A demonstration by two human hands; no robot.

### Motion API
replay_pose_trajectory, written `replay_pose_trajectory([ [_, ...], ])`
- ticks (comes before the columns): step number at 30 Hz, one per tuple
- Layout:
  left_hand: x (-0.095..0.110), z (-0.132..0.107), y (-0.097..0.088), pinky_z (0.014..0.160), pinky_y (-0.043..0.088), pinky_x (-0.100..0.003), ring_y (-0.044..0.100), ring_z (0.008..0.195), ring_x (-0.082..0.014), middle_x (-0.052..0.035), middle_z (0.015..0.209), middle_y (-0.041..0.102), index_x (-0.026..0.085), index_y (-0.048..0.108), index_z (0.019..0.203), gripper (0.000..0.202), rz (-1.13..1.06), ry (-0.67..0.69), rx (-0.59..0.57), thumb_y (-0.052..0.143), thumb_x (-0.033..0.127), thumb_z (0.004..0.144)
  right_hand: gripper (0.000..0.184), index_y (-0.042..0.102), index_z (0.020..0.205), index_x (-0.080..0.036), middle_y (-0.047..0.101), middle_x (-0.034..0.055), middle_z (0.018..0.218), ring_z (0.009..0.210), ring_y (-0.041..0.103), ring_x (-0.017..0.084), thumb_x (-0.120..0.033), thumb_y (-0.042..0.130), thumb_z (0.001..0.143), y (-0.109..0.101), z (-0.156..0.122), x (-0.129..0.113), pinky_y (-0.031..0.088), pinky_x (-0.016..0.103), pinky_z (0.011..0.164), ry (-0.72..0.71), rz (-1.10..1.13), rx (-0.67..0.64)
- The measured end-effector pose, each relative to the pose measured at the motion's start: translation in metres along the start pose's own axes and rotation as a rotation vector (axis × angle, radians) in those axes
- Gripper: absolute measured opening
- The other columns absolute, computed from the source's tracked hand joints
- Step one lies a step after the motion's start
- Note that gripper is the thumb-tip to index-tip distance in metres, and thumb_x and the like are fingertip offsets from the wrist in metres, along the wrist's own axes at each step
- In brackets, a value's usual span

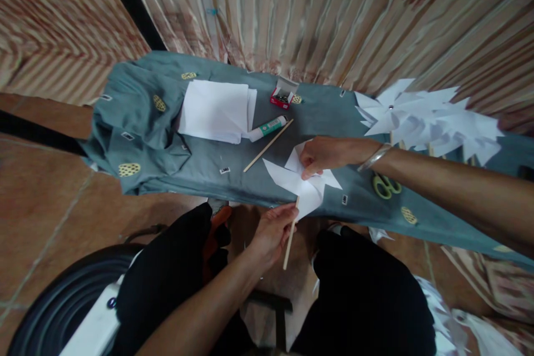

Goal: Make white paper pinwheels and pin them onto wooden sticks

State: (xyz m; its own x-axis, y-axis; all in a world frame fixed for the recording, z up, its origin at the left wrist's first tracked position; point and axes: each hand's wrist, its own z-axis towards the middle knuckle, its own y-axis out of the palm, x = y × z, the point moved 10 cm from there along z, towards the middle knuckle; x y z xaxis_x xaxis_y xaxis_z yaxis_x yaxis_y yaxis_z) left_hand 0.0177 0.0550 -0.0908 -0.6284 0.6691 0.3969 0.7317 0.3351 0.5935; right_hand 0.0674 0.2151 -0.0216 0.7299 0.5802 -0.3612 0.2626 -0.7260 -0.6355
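Note:
A white paper pinwheel (311, 194) lies at the front edge of the cloth-covered table, with a thin wooden stick (289, 247) running down from it past the edge. My left hand (273, 229) is closed around the stick just below the paper. Over the pinwheel's centre, my right hand (315, 157) presses down with its fingers bent; whatever lies under the fingertips is hidden. A second wooden stick (268, 146) rests on the cloth beside a glue stick (269, 128). Behind them stands an open red box (281, 98) of small metal pins.
A stack of white paper (214, 108) lies on the left of the table (208, 169). Several finished pinwheels (438, 119) are piled at the right, near green-handled scissors (386, 186). A pleated curtain (292, 16) hangs behind. More white paper shapes (440, 311) are low at the right.

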Motion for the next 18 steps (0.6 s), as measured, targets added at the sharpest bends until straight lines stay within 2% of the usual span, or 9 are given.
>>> replay_pose_trajectory([
  [3,-0.0003,-0.0001,0.0005,0.048,0.034,-0.017,0.045,0.047,-0.0027,0.0007,0.059,0.065,0.012,0.078,0.077,0.049,-0.012,-0.017,0.010,0.095,0.036,0.039,0.035,0.061,0.055,-0.015,0.060,-0.0001,0.053,0.051,0.050,0.012,-0.043,0.064,0.075,0.0033,-0.0003,-0.0009,0.029,0.026,0.054,-0.024,0.081,-0.021],
  [7,-0.0011,-0.0009,-0.0015,0.054,0.041,-0.016,0.053,0.054,-0.0048,-0.0008,0.064,0.070,0.013,0.077,0.073,0.049,-0.068,-0.040,0.055,0.097,0.032,0.033,0.034,0.059,0.054,-0.016,0.058,-0.0008,0.052,0.052,0.049,0.012,-0.041,0.061,0.075,0.0067,-0.0022,-0.0019,0.030,0.026,0.055,-0.041,0.126,-0.036],
  [13,0.0013,-0.0031,0.0026,0.056,0.042,-0.018,0.054,0.056,-0.0062,-0.0011,0.063,0.070,0.012,0.077,0.075,0.045,-0.087,-0.034,0.039,0.097,0.029,0.037,0.036,0.058,0.054,-0.015,0.060,0.0016,0.056,0.053,0.049,0.012,-0.041,0.055,0.080,0.0086,-0.0043,-0.0077,0.031,0.027,0.057,-0.077,0.118,-0.072],
  [18,-0.0031,-0.0046,-0.0021,0.057,0.042,-0.017,0.054,0.057,-0.0056,-0.0017,0.066,0.071,0.012,0.078,0.080,0.048,-0.088,-0.068,0.071,0.097,0.028,0.038,0.035,0.057,0.053,-0.015,0.058,0.0009,0.053,0.052,0.049,0.011,-0.039,0.056,0.079,0.0082,-0.0028,-0.0094,0.031,0.026,0.056,-0.065,0.105,-0.097],
])
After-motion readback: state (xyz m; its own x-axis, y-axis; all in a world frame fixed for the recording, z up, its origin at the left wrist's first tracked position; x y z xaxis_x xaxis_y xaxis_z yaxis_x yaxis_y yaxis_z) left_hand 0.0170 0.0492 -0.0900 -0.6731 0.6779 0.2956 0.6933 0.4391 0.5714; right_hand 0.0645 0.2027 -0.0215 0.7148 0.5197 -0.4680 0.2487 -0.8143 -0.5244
